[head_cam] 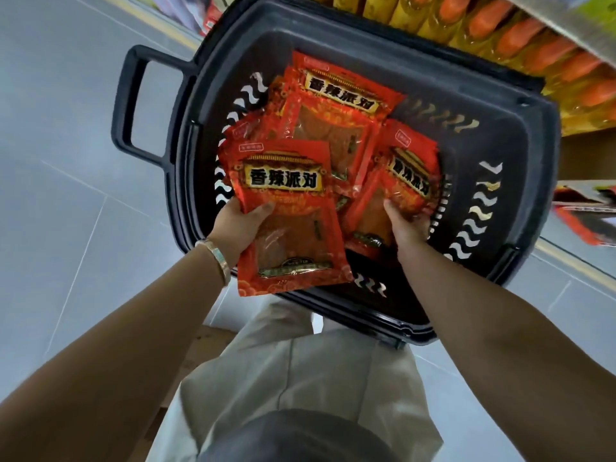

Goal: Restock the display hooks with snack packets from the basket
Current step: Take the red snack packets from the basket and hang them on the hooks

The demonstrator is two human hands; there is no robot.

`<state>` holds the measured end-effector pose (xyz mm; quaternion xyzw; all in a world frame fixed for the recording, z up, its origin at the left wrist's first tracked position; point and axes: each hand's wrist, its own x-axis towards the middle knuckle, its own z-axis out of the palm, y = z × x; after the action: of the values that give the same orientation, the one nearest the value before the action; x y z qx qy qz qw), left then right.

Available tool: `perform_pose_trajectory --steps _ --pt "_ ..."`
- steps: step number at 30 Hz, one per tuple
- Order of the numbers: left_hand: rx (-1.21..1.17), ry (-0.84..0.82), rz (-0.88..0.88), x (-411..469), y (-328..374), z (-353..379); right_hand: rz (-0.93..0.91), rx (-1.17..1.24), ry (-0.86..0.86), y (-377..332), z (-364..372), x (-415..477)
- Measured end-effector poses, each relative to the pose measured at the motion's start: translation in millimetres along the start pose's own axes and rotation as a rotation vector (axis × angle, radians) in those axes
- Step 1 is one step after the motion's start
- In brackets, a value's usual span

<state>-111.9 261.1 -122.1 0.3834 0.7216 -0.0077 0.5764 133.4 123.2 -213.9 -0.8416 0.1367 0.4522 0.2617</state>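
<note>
— Left hand [240,228]?
— Gripping a red packet [293,221] by its left edge, thumb on the front, above the near rim of the basket [520,105].
— Writing?
— "香辣派对", black on a gold band. Smaller print too fine to read.
— Right hand [405,225]?
— Curled round a second packet [400,181], same label, inside the basket at the right.
— Elsewhere?
— More packets [336,105] heaped in the basket; orange-capped bottles [483,28] beyond.

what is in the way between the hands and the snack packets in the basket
Nothing visible. The left hand holds one packet above the basket, and the right hand grips a bunch of packets inside it. The display hooks are out of view.
</note>
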Motion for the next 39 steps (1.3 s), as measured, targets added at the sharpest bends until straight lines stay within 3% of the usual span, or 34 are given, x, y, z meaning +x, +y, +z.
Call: perform_pose_trajectory --steps 4,6,10,18,22,27,31,35,39 --pt "-0.06 -0.021 -0.012 -1.6 0.2 -2.7 -0.121 -0.05 -0.036 6.3 3.4 -8.9" --pt "-0.076 -0.046 -0.027 -1.1 0.7 -6.0 -0.067 -0.06 -0.058 8.3 5.6 -10.5" --pt "-0.096 -0.085 -0.066 -0.6 2.6 -8.4 0.096 0.138 -0.159 4.0 10.8 -18.5" --pt "-0.394 -0.244 -0.097 -32.5 32.3 -11.1 -0.19 0.282 -0.18 -34.8 -15.9 -65.3" --pt "-0.413 -0.27 0.054 -59.4 57.9 -12.7 -0.331 0.211 -0.143 -36.2 -57.5 -106.0" --pt "-0.11 -0.192 0.328 -103.4 92.0 1.4 -0.625 -0.01 0.122 -30.1 -119.8 -161.4" --pt "-0.011 -0.283 0.509 -163.6 113.5 24.5 -0.842 0.256 0.187 -9.2 -173.8 -190.6" --pt "-0.015 -0.341 0.762 -229.0 132.0 70.4 -0.917 0.497 0.319 12.5 -248.3 -211.4" --pt "0.013 -0.385 0.953 -302.1 143.0 136.9 -0.951 0.547 0.43 45.9 -338.3 -223.6"
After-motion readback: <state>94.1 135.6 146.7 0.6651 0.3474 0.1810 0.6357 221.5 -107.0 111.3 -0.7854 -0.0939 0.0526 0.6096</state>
